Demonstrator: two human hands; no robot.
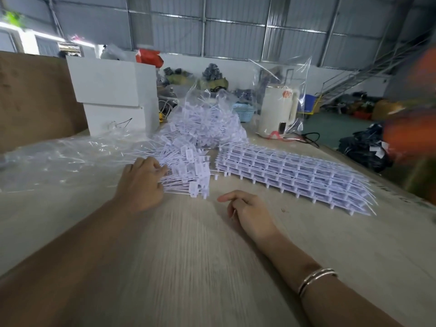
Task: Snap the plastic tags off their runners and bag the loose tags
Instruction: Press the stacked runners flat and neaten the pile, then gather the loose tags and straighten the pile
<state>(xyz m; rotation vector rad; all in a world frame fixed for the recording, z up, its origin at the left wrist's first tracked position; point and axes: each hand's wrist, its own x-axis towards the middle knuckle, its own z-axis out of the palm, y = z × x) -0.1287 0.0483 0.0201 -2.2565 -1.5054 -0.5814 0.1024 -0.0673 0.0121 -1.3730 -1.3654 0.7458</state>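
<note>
- Loose tags point(186, 166) heap mid-desk; my left hand point(139, 185) curls its fingers round their thin, springy tails.
- Right hand point(245, 208) hangs empty, fingers relaxed.
- Runners point(290, 175) (light, brittle-looking) lie stacked right; I'd grip them along the edge.

Tabletop point(188, 256): pale matt wood, fine grain. Loose tags point(186, 166) and tags on runners point(290, 175): white matt plastic. Bag point(207, 119): clear glossy crinkled film. Kettle point(278, 109): smooth cream plastic. Bangles point(316, 278): shiny metal.
</note>
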